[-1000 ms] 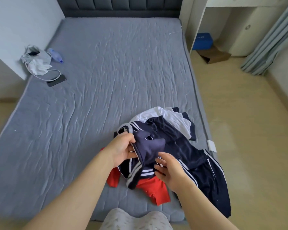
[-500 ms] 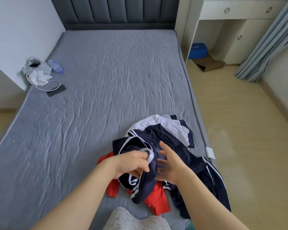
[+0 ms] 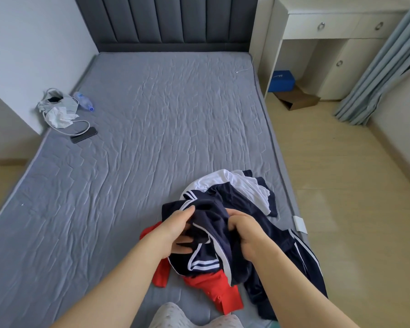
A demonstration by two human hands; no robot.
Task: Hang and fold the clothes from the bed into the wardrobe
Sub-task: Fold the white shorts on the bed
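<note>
A pile of clothes lies at the near right corner of the grey bed (image 3: 152, 138). On top is a navy garment with white stripes (image 3: 211, 254). My left hand (image 3: 175, 230) grips its left side, fingers curled into the cloth. My right hand (image 3: 246, 233) grips the same navy garment from the right, fingers tucked under a fold. Beneath it lies a red garment (image 3: 213, 292). A white garment (image 3: 242, 185) sits at the far side of the pile. Navy trousers with white side stripes (image 3: 301, 263) hang over the bed's right edge.
At the bed's far left lie a grey bag with white tissue (image 3: 57, 107), a water bottle (image 3: 83, 101), a cable and a black phone (image 3: 83, 135). A white desk (image 3: 341, 27), a blue box (image 3: 283, 80) and a cardboard box (image 3: 298, 101) stand right of the headboard. A curtain (image 3: 384, 67) hangs at right.
My right hand went from open beside the navy garment to gripping it. My left hand shifted its hold on the cloth. The head camera tilted up, showing more headboard.
</note>
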